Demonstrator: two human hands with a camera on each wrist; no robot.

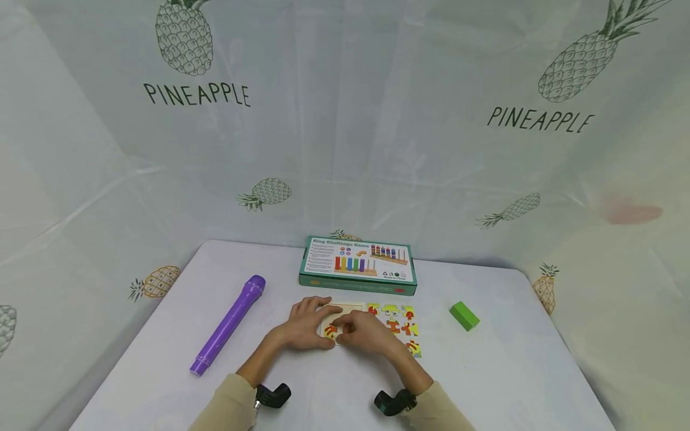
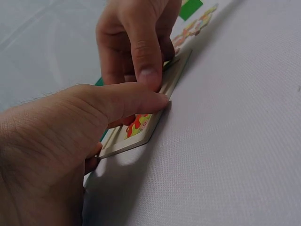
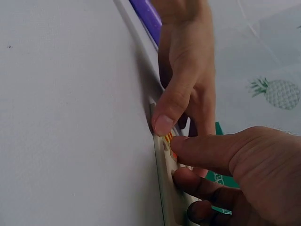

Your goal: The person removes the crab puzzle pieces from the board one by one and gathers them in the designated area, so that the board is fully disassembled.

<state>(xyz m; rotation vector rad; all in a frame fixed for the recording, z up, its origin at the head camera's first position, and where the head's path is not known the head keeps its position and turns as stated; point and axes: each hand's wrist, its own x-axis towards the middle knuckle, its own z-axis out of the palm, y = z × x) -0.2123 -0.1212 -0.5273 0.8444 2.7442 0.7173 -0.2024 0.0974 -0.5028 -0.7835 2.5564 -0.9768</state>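
Note:
A shallow wooden puzzle tray (image 1: 350,306) lies on the table under both hands. My left hand (image 1: 308,326) grips its left end, the thumb on the near rim and the other fingers spread toward the far side. In the tray's near left corner is a red and yellow puzzle piece (image 1: 330,331). My right hand (image 1: 366,332) reaches over the tray, thumb and curled fingers at this piece (image 3: 168,137), pinching at its edge. Right of the tray, several loose puzzle pieces (image 1: 393,326) lie in rows, partly hidden by my right hand and wrist.
Behind the tray lies a green Ring Challenge Game box (image 1: 358,266). A purple tube (image 1: 229,326) lies at the left, and a green block (image 1: 464,316) sits at the right. A pineapple-printed sheet (image 1: 345,120) hangs behind the white table (image 1: 517,371).

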